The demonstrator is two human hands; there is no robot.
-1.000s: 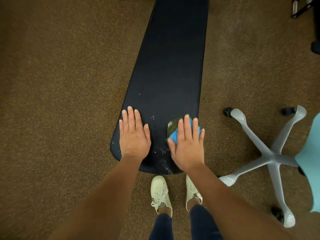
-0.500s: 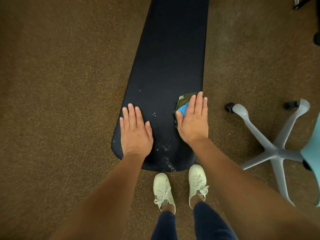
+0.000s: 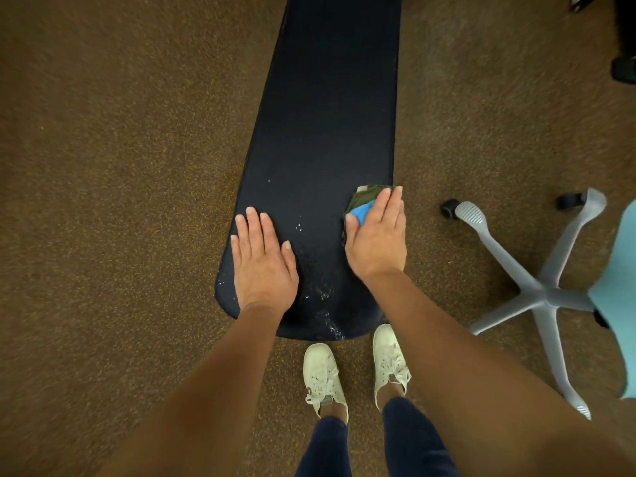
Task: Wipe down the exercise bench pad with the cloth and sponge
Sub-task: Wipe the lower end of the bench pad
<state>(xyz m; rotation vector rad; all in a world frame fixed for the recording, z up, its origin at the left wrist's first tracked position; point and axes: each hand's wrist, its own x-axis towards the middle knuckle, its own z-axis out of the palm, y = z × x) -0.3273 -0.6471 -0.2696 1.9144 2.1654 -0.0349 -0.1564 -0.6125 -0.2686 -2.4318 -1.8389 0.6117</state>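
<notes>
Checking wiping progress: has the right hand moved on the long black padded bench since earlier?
Yes. The right hand moved farther up the bench pad, toward its right edge.

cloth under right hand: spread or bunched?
Bunched. The cloth shows only as a small wad peeking past the right hand, which presses it and the blue sponge against the bench pad near its right edge.
</notes>
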